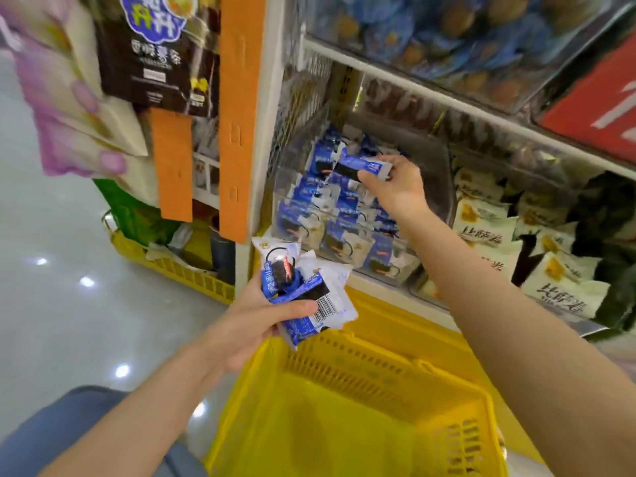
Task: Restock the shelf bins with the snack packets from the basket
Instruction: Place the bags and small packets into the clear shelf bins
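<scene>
My right hand (395,187) pinches one blue-and-white snack packet (358,166) above the clear shelf bin (285,215), which holds several packets of the same kind. My left hand (254,321) grips a bunch of blue-and-white packets (309,290) just above the far left rim of the yellow basket (361,390). No packets show inside the basket, whose inside is partly hidden by my arms.
A neighbouring bin (516,242) on the right holds white-and-yellow packets. An upper shelf (447,36) carries blue bags. An orange upright strip (237,115) and hanging bags (155,56) stand left of the shelf. A second yellow crate (186,270) sits on the floor at left.
</scene>
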{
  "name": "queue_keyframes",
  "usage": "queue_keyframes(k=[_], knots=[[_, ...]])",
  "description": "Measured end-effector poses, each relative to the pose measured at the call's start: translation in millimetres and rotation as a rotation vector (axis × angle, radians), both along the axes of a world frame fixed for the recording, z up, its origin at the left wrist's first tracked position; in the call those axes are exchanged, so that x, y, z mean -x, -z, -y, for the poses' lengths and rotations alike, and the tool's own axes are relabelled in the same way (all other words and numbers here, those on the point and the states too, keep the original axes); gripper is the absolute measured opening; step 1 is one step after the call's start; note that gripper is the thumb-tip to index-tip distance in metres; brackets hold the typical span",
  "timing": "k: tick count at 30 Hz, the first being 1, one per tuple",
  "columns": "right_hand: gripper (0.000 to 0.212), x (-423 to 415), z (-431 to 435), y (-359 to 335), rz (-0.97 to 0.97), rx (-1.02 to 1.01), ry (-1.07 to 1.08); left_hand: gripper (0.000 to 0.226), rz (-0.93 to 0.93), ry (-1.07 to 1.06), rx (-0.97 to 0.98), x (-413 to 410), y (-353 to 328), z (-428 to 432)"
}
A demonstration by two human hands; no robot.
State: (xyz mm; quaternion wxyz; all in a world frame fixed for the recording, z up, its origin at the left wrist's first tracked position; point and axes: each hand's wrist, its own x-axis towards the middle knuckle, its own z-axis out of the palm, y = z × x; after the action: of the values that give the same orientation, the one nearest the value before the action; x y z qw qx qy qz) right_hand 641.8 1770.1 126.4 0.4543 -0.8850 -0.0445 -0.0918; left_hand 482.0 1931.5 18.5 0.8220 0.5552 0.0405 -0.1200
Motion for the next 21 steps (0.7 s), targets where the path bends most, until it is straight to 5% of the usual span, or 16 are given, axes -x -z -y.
queue_keyframes(k=[10,13,18,21], knots=[[0.042,-75,-45,34,-0.126,0.100,0.016,0.072,0.034,-0.026,0.097,-22,-3,-28],[0.047,-69,-43,23,0.021,0.314,0.094,0.070,0.035,-0.021,0.104,-26,-5,-31],[0.008,42,-19,25,0.255,0.093,-0.145,0.074,0.026,-0.012,0.148,-32,-10,-24],[0.047,100,3,30,-0.031,0.039,-0.247,0.076,0.028,0.009,0.146,-35,-16,-12]])
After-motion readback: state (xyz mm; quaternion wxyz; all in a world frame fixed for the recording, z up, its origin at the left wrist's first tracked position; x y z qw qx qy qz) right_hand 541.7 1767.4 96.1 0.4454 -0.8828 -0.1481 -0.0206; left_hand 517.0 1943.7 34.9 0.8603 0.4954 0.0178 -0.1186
